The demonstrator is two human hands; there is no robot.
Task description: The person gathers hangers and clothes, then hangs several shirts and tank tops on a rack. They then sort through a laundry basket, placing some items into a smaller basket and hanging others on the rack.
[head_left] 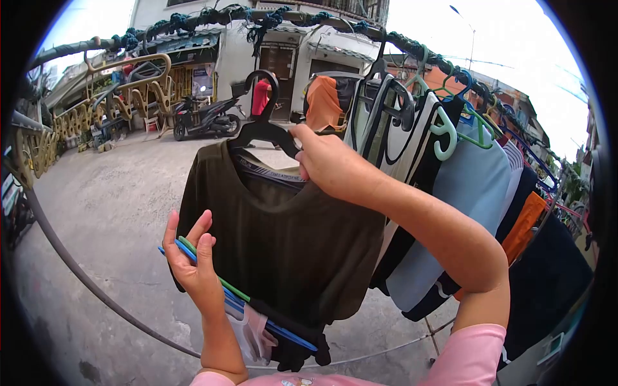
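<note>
In the head view my right hand [318,157] is closed around the shoulder of a black hanger [264,132], beside the collar. A dark olive T-shirt [270,251] hangs from this hanger, facing me, with its hook pointing up. My left hand [195,257] is lower, in front of the shirt's side. Blue hangers [290,336] and a green hanger [233,289] are held between its thumb and fingers, the fingertips pointing up. A pale pink and white garment [251,331] and a dark garment [286,354] hang from them, partly hidden.
A curved rail [322,19] wrapped in dark cord crosses overhead. Several hung garments, among them a light blue one [467,193], crowd the right. Brown clip hangers [129,96] hang at left. A parked scooter [206,118] and a person in red [260,100] are behind.
</note>
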